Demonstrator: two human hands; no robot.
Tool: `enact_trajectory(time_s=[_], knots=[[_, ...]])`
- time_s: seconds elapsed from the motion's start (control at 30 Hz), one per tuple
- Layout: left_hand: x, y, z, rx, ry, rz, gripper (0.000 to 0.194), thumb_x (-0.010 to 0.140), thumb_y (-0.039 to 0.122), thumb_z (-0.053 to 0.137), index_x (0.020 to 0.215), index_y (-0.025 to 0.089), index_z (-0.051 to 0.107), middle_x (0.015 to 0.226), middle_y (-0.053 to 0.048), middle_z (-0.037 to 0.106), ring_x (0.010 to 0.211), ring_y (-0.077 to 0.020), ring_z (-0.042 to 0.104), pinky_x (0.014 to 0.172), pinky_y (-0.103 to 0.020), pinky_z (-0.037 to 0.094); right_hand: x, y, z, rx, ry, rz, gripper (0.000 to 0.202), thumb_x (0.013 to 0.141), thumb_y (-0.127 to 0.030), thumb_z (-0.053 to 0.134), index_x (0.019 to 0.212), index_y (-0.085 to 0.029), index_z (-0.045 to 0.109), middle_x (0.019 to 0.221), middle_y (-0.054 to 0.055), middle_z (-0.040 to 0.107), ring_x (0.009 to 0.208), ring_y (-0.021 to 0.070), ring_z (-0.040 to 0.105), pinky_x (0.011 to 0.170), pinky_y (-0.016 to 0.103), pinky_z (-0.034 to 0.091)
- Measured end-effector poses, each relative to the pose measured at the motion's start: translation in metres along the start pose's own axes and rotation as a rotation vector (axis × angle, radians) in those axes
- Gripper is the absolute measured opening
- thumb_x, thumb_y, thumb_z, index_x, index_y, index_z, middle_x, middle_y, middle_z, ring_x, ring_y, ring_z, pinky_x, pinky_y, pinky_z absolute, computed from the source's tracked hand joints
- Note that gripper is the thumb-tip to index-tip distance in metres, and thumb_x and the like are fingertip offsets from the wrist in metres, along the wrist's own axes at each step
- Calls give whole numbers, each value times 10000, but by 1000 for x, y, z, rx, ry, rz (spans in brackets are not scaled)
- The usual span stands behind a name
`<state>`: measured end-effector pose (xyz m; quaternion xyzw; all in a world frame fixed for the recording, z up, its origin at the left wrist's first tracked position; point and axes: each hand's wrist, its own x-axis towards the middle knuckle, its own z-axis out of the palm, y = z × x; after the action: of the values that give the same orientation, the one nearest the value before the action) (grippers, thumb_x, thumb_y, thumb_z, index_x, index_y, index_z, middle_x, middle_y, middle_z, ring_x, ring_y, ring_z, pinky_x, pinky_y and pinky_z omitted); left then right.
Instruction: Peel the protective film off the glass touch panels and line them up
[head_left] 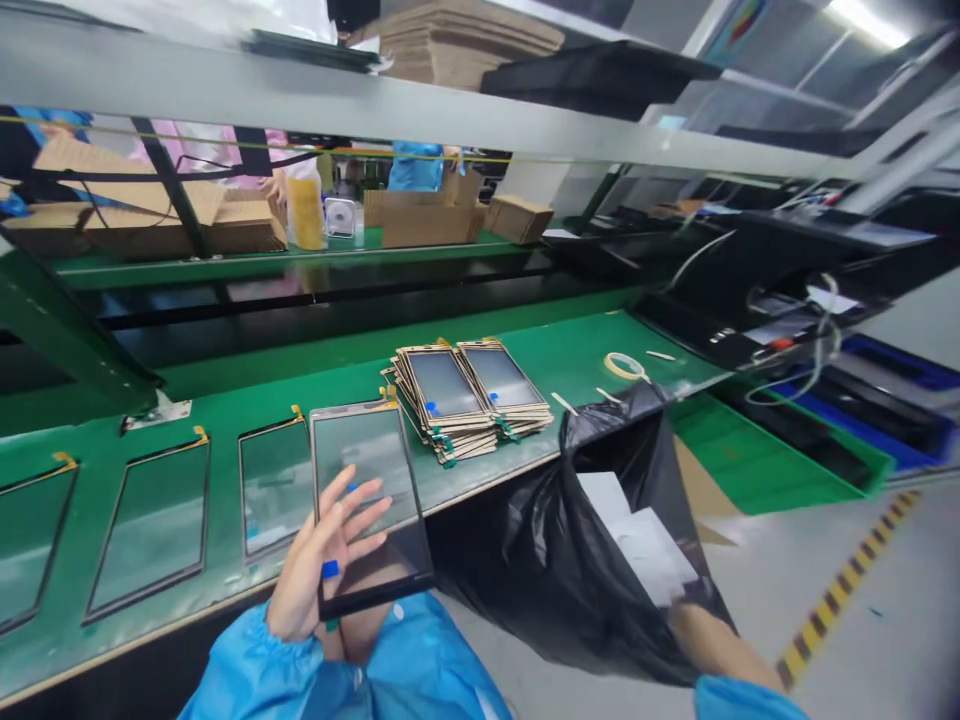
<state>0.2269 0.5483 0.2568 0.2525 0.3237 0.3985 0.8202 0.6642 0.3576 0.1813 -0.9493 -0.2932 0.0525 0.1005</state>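
Observation:
My left hand (337,535) supports a black-framed touch screen panel (367,440) at the bench's front edge. Its spread fingers show through the clear glass, near small blue tabs. Low on the right, my right hand (694,630) reaches into the mouth of a black plastic bag (540,530), beside white sheets (637,540). Motion smears its fingers, so I cannot tell whether it grips a sheet. Two stacks of panels (446,385) (502,380) stand behind the held one. Several similar panels (154,510) lie in a row to the left.
A roll of tape (624,365) rests on the green bench (570,345) near small white strips. Green (780,450) and blue bins sit at the right. A shelf beam (420,110) crosses overhead. Cardboard boxes (427,218) and other people are beyond.

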Motion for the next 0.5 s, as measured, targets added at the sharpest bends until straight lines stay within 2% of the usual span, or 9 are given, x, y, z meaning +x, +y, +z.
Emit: enact_trajectory(time_s=[0.07,0.13,0.2,0.27,0.33,0.4,0.5], knots=[[1,2,-2,15,26,-16,491,908,360,513,1380,283,403,1387,-105,507,1228,-294,518,872,-370,501,-8,-5,12,-27,-86,-25,269,692,-368,467,453,-246,448,502,83,535,527,285,598,518,391,450],[-1,3,-4,31,56,-16,507,900,366,521,1386,286,398,1388,-102,506,1230,-292,515,876,-364,496,-5,-39,12,-21,-56,-140,276,751,-399,439,534,-237,493,597,86,586,610,283,619,587,393,461],[-5,5,-7,45,95,-2,522,897,378,520,1396,295,388,1390,-95,505,1242,-285,505,896,-361,483,1,-96,7,57,46,-384,288,830,-416,386,693,-219,546,773,97,636,727,262,627,664,371,469],[-13,7,-11,55,144,8,524,895,400,518,1395,307,389,1393,-81,504,1258,-276,490,929,-364,463,7,-162,3,210,95,-736,274,894,-333,342,828,-192,567,904,103,639,875,221,613,792,324,463],[-23,9,-18,54,208,24,523,890,420,519,1388,323,395,1393,-65,508,1270,-270,477,972,-376,437,9,-223,7,230,111,-862,233,925,-299,358,888,-193,563,981,84,624,983,191,571,886,280,421],[-34,10,-26,38,279,50,521,882,438,522,1379,335,405,1388,-53,515,1279,-270,467,1013,-399,406,7,-272,16,205,115,-916,173,932,-307,428,897,-198,558,980,61,611,991,181,545,897,262,401],[-47,12,-36,4,371,85,515,876,444,525,1367,342,412,1382,-44,522,1293,-268,450,1062,-429,354,3,-318,32,145,131,-930,176,901,-364,544,871,-191,546,945,62,578,937,207,517,818,284,408]])
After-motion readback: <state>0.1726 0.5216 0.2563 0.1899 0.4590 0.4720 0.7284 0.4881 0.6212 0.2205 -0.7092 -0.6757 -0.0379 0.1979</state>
